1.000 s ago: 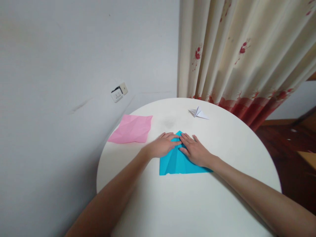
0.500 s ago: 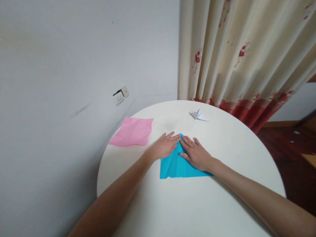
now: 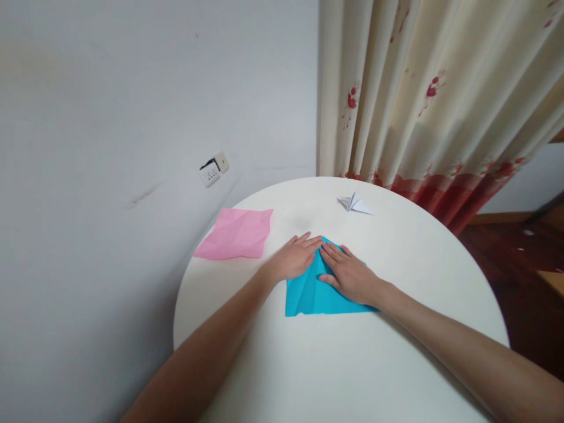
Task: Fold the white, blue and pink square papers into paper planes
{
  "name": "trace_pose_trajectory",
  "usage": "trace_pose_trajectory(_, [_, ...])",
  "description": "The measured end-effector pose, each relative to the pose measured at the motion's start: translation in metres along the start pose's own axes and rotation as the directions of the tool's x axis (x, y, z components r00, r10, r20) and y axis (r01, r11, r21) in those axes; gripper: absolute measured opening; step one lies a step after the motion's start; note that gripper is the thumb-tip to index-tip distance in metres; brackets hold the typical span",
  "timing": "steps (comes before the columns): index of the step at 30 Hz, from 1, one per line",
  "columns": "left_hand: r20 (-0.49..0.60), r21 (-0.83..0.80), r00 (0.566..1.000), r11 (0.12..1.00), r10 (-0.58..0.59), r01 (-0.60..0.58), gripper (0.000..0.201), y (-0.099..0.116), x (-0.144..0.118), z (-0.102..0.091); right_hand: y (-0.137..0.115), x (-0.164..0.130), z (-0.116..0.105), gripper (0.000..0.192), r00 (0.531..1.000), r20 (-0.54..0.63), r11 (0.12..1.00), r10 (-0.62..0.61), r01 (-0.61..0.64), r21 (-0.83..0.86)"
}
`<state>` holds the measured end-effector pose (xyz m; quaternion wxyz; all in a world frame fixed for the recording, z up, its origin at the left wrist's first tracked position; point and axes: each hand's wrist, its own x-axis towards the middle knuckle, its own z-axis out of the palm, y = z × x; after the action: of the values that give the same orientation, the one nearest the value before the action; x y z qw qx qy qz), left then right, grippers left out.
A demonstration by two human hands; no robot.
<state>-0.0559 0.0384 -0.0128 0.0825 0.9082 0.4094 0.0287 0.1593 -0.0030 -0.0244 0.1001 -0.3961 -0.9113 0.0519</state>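
A creased sheet of blue paper point(image 3: 315, 296) lies on the white round table point(image 3: 335, 364), its far end folded to a point. My left hand point(image 3: 296, 257) rests flat along the upper left edge of the paper, fingers stretched toward the tip. Flat on the paper's right part lies my right hand point(image 3: 348, 273), its fingertips near that same point and its thumb apart. Both hands press from above without grasping, and they cover some of the folded edges.
A wrinkled pink paper sheet point(image 3: 238, 234) lies at the table's left edge. Toward the back stands a folded white paper piece point(image 3: 353, 204). The wall with a socket point(image 3: 209, 174) is at the left, and a patterned curtain point(image 3: 396, 117) hangs behind the table.
My right hand's fingers have shifted slightly on the blue paper, and more of its right edge now shows. The left hand stays nearly in place.
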Motion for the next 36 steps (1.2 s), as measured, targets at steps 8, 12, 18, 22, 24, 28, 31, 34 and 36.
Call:
trace_pose_trajectory(8, [0.077, -0.019, 0.997, 1.000, -0.019, 0.021, 0.058, -0.021, -0.003, 0.006, -0.001, -0.002, -0.003, 0.083, 1.000, 0.028, 1.000, -0.006, 0.007, -0.006])
trace_pose_trajectory(12, [-0.004, -0.025, 0.997, 0.996, -0.081, 0.081, 0.055, -0.024, -0.005, 0.004, -0.002, -0.003, -0.007, 0.086, 0.998, 0.054, 1.000, -0.007, 0.008, -0.010])
trace_pose_trajectory(18, [-0.011, -0.047, 1.000, 0.999, 0.012, -0.013, 0.052, -0.011, 0.001, -0.002, -0.001, -0.002, -0.008, 0.087, 0.998, 0.067, 1.000, -0.009, 0.010, -0.005])
trace_pose_trajectory(22, [0.025, -0.030, 0.999, 0.999, 0.023, -0.022, 0.053, -0.008, 0.003, 0.000, 0.001, -0.003, -0.003, 0.087, 0.998, 0.054, 1.000, -0.029, 0.029, 0.006])
trace_pose_trajectory(24, [0.016, -0.021, 1.000, 1.000, 0.021, -0.021, 0.054, -0.008, 0.002, 0.001, 0.002, -0.004, -0.001, 0.087, 0.998, 0.041, 0.999, -0.037, 0.036, 0.016])
trace_pose_trajectory(28, [0.014, 0.001, 1.000, 1.000, 0.025, -0.025, 0.055, -0.010, 0.001, 0.002, 0.005, 0.000, 0.001, 0.075, 0.998, 0.008, 0.995, 0.068, -0.068, 0.077])
trace_pose_trajectory(31, [0.016, 0.019, 0.999, 0.999, 0.045, -0.045, 0.055, -0.008, -0.001, 0.000, 0.010, 0.002, 0.002, 0.063, 0.987, -0.005, 0.984, 0.160, -0.159, 0.085])
trace_pose_trajectory(34, [0.012, 0.056, 0.998, 0.996, 0.068, -0.068, 0.053, -0.002, -0.002, -0.003, 0.016, 0.003, 0.002, 0.058, 0.988, 0.016, 0.987, 0.150, -0.151, 0.050])
trace_pose_trajectory(36, [-0.003, 0.092, 0.996, 0.992, 0.089, -0.088, 0.052, 0.002, -0.003, -0.004, 0.018, 0.003, 0.002, 0.057, 0.989, 0.028, 0.989, 0.143, -0.144, 0.034])
